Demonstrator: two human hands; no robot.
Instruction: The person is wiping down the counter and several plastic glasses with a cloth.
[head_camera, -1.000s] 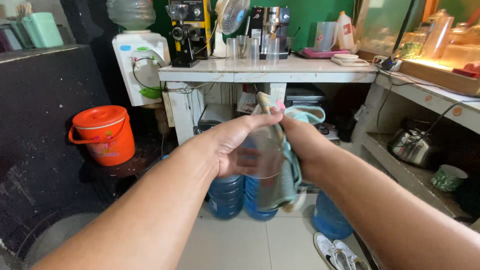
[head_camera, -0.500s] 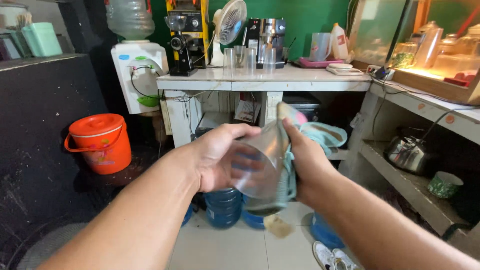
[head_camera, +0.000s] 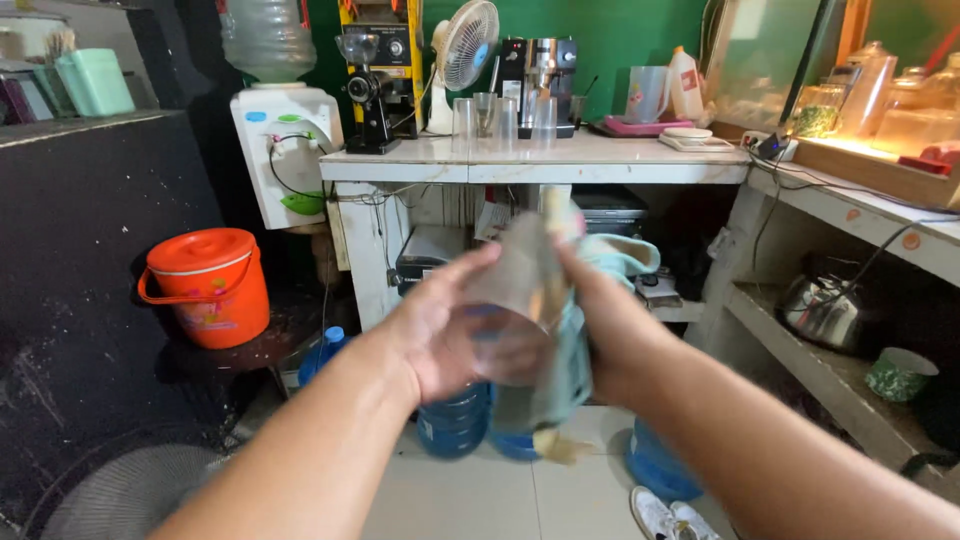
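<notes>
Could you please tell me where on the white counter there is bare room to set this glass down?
The white counter is bare along its front, between the row of glasses and the small scale. The back is crowded: grinder, fan, coffee machine, pitcher.

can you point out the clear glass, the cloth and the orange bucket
clear glass (head_camera: 505, 310), head view, on its side wall
cloth (head_camera: 615, 255), head view, on its upper fold
orange bucket (head_camera: 215, 300), head view, on its front wall

A white counter (head_camera: 620, 160) carries clear glasses (head_camera: 497, 118), a coffee machine (head_camera: 538, 80) and a small fan (head_camera: 462, 50).
</notes>
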